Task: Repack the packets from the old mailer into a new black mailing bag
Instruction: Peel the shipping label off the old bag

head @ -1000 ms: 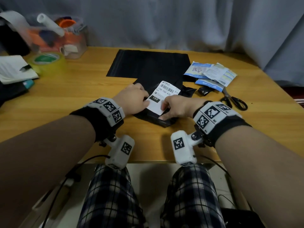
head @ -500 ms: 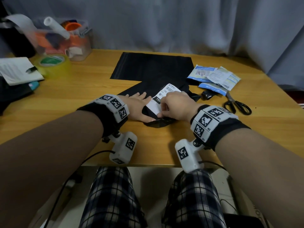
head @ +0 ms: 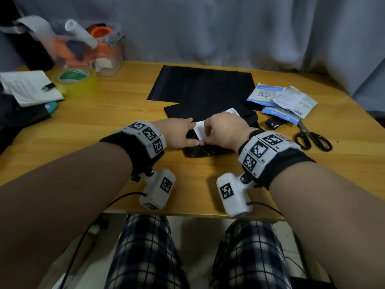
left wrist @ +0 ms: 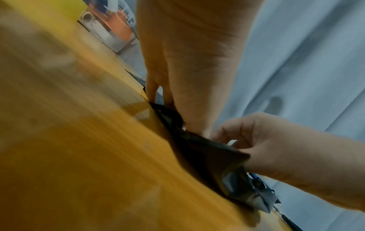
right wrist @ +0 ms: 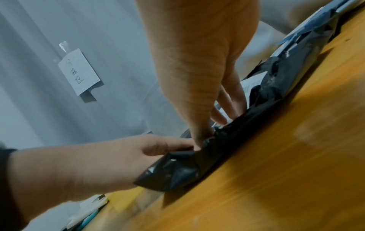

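The old black mailer (head: 208,151) with its white label (head: 199,129) lies crumpled on the table in front of me. My left hand (head: 187,132) presses on its left part with fairly straight fingers. My right hand (head: 208,135) is curled and pinches the mailer's plastic beside the label. In the right wrist view its thumb and fingers (right wrist: 201,139) nip a fold of the mailer (right wrist: 256,121). The new black mailing bag (head: 202,84) lies flat behind it. Several blue and white packets (head: 281,99) lie loose at the right.
Scissors (head: 312,138) and a small black scrap (head: 274,123) lie right of the mailer. A yellow tape roll (head: 75,80), a clear box of supplies (head: 89,49) and a notebook (head: 27,86) stand at the back left. The table's front edge (head: 187,213) is near my wrists.
Both hands have drawn together over the label, which they now mostly cover. The left hand went from curled to flat, and the mailer's near end is more bunched up.
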{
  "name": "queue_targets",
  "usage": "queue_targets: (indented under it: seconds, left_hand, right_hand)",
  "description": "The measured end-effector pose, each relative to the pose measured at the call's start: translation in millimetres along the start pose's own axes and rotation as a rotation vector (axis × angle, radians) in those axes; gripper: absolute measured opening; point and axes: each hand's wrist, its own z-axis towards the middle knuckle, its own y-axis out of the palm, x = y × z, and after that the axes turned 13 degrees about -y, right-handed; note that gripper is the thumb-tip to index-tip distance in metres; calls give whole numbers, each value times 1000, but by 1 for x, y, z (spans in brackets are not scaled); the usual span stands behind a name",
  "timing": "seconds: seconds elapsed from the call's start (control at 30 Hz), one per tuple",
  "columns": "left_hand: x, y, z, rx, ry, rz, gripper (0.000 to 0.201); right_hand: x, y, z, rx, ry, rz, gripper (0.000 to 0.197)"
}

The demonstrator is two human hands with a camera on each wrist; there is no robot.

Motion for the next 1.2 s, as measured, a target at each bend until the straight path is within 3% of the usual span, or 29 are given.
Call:
queue_targets:
  seconds: [0.13,0.4,1.0,1.2]
  left_hand:
    - [-2,2,-1,-80,-7,5,89]
    - [-3,10,2,-68,-30,28,102]
    - [-5,5,2,-72,-61,-29,103]
    - [-5,7,2,-68,-66,-35,103]
  right_hand:
    - [1,-1,-2,-22,-15,1,35]
    - [0,-7,0,-55,-107,-50,31]
    - [-3,5,7,-21,-131,-84,21]
    - [9,3,3,-23,-138,36,26]
